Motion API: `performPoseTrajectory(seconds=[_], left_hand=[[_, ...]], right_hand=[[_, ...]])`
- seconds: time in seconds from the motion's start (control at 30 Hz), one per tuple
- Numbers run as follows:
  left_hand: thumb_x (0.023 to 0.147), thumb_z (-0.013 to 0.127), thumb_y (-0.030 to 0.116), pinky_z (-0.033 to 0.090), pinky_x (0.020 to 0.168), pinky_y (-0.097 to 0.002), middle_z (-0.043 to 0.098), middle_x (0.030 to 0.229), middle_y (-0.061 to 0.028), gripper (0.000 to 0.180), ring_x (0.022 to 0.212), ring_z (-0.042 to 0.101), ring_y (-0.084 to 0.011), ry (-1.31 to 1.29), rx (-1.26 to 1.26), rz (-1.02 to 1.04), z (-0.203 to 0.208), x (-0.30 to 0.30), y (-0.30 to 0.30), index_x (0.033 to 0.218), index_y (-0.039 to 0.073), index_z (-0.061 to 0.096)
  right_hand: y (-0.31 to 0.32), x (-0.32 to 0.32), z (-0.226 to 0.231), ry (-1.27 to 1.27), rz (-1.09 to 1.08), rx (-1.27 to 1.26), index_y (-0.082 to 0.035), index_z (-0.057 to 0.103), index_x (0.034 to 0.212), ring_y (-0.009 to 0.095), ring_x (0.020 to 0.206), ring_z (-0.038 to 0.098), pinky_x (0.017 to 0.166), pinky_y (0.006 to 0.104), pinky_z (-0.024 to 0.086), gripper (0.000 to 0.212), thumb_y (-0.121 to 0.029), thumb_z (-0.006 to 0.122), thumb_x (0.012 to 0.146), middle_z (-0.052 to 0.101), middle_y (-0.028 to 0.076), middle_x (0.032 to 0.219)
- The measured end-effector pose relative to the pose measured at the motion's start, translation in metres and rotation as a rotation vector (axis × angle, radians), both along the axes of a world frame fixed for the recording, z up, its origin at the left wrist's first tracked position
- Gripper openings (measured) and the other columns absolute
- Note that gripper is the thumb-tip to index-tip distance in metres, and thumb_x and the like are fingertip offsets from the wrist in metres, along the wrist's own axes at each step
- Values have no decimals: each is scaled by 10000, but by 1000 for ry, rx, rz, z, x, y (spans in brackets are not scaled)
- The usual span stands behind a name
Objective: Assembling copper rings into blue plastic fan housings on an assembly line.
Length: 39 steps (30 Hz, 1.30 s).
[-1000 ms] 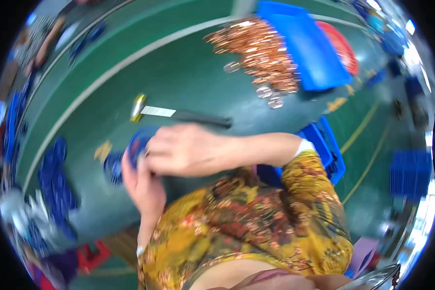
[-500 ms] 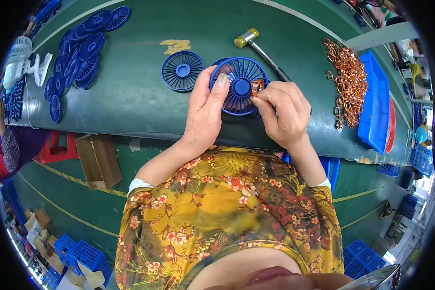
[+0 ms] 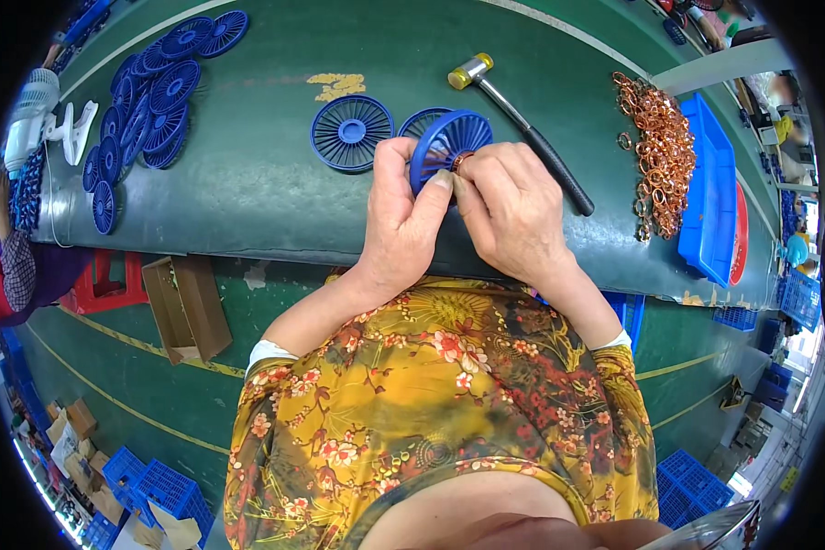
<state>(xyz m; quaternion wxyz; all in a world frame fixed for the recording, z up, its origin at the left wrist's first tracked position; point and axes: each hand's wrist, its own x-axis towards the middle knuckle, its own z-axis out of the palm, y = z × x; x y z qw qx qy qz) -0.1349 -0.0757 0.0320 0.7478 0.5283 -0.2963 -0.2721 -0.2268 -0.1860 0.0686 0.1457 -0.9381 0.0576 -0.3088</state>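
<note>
My left hand (image 3: 401, 213) grips a blue spoked plastic wheel (image 3: 435, 147) by its rim, thumb toward the near side. The wheel is tilted, its hub side turned to the right. At the hub, the fingers of my right hand (image 3: 515, 209) are closed on a copper-coloured ring (image 3: 461, 159), which they mostly hide. The ring touches the hub; whether it sits fully around it I cannot tell. Behind the held wheel lies another blue wheel (image 3: 417, 121), partly covered. Left of my hands a further blue wheel (image 3: 328, 137) rests flat on the green table.
A hammer (image 3: 522, 126) with yellow faces and a black grip lies right of my hands. Farther right are a heap of copper rings (image 3: 662, 156) and a blue tray (image 3: 709, 197). A pile of blue wheels (image 3: 172, 88) and a white fan (image 3: 33, 119) stand left.
The wheel has turned from facing up to a steep tilt. My right hand has moved left, bringing the copper ring from beside the hub onto it.
</note>
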Motion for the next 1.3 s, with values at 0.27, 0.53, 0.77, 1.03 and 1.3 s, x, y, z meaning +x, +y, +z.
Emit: performPoseTrajectory(seconds=[0.27,0.53,0.77,1.03,1.3], left_hand=[[901,475,-24,425,932,-289,526,1121,-84,382,1026,516,-127,152,-54,-27,2,2,0,1266,-3,364],[889,654,103,469,936,-294,562,1218,-106,593,1066,575,-145,266,61,-383,13,8,30,1387,-22,357],[889,632,33,478,899,-273,608,1128,-74,466,994,590,-116,82,108,-311,22,14,23,1316,-6,449],[908,603,52,526,824,-344,647,1133,-159,380,953,669,-276,-755,262,600,-1,73,34,1280,44,526],[852,652,336,214,1115,-546,366,1418,-291,561,1348,288,-471,-980,503,577,-17,136,69,1320,74,486]], right_hand=[[11,0,-12,-215,-177,127,-46,631,1033,316,1004,564,842,402,434,320,-91,727,731,612,108,1021],[-11,-33,19,98,240,24,-197,735,1018,320,1380,349,1120,582,159,324,-281,786,709,646,-69,1217],[-41,-36,0,32,338,497,-44,652,1175,316,1226,529,1021,400,426,319,-72,651,857,570,173,1286],[-201,-94,-63,509,-989,-104,7,619,903,414,939,564,831,500,459,286,-277,594,886,601,243,950],[-200,-98,-67,154,-816,184,-17,628,870,340,639,593,612,421,479,276,-268,547,952,627,166,730]])
